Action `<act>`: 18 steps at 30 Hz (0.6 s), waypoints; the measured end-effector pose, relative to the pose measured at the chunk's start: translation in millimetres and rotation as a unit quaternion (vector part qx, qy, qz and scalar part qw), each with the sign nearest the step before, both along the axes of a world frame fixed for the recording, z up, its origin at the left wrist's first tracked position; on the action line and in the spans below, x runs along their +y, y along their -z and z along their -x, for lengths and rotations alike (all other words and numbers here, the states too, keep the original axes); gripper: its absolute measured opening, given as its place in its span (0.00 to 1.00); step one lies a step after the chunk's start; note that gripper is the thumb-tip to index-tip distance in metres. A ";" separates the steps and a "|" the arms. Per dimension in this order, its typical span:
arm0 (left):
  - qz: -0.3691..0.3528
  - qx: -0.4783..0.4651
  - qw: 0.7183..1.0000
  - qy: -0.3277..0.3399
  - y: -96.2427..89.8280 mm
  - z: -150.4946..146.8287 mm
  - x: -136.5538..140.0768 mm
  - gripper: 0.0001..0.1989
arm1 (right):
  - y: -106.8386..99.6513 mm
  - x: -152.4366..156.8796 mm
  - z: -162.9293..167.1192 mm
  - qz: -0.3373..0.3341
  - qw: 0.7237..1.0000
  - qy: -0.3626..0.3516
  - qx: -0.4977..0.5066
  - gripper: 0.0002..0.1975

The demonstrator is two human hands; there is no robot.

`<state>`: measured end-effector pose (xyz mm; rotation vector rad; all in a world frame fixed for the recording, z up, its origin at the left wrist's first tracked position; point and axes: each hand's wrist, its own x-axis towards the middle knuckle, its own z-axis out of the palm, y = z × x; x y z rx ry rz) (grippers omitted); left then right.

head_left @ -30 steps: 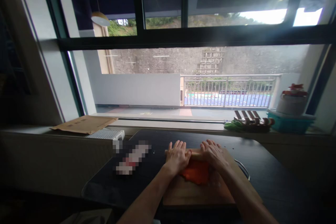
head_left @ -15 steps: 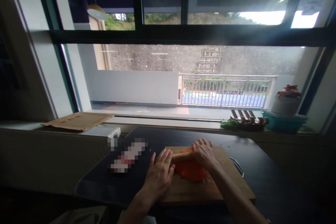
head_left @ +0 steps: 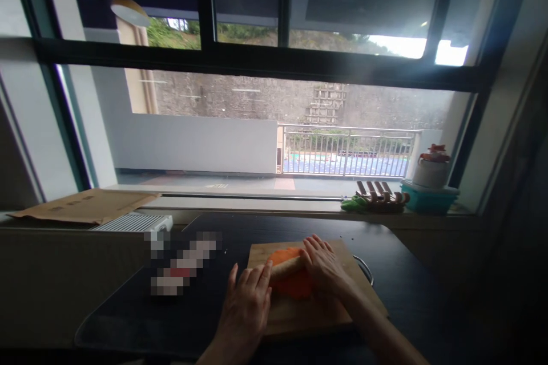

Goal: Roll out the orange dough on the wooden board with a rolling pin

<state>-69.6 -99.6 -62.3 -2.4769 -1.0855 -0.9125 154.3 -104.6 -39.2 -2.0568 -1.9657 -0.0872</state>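
Note:
A wooden rolling pin (head_left: 286,268) lies across a flat sheet of orange dough-like material (head_left: 295,287) on a wooden cutting board (head_left: 291,319). My left hand (head_left: 248,302) rests on the pin's left end, palm down with fingers stretched forward. On its right end lies my right hand (head_left: 322,265), likewise flat with fingers extended. Both hands press from above and are not wrapped round the pin, whose ends they hide. Orange material shows on the far and near sides of the pin.
The board sits on a dark table (head_left: 171,319), a curved metal handle (head_left: 365,270) at its right. A pixelated item (head_left: 184,268) lies to the left. Along the windowsill are a brown envelope (head_left: 85,205), a brown rack (head_left: 381,197) and a teal box (head_left: 430,197).
The rolling pin and both hands have come back toward me over the orange sheet, so more of it shows beyond the pin. The whole view has shifted and tilted slightly.

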 end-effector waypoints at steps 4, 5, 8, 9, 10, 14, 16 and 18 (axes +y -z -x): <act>-0.027 -0.020 0.999 0.022 2.1 -4.1 -9.3 0.22 | 10.7 -25.8 -5.7 -0.028 1.000 0.009 -0.012 0.26; -0.027 -0.023 0.999 0.018 1.1 -3.6 -7.5 0.21 | 7.3 -22.1 -3.6 -0.015 1.000 0.012 -0.012 0.26; -0.020 -0.026 0.999 -0.021 -3.9 2.0 5.0 0.21 | -12.4 11.1 8.1 0.045 0.999 0.023 -0.001 0.25; -0.020 -0.021 0.999 -0.034 -5.0 5.0 10.4 0.20 | -19.5 27.0 12.5 0.061 0.998 0.022 0.003 0.25; -0.021 -0.016 0.999 -0.043 -5.4 8.3 15.9 0.20 | -25.8 43.5 16.7 0.073 0.997 0.021 0.006 0.24; -0.038 -0.007 0.998 -0.046 -1.2 21.6 31.1 0.18 | -37.9 95.9 29.0 0.128 0.991 0.023 0.016 0.22; -0.048 -0.017 0.998 -0.042 0.2 25.4 30.9 0.18 | -38.4 103.0 31.5 0.132 0.991 0.019 0.019 0.25; -0.051 -0.029 0.998 -0.033 -1.1 26.2 24.8 0.18 | -37.2 94.5 29.9 0.124 0.992 0.008 0.019 0.26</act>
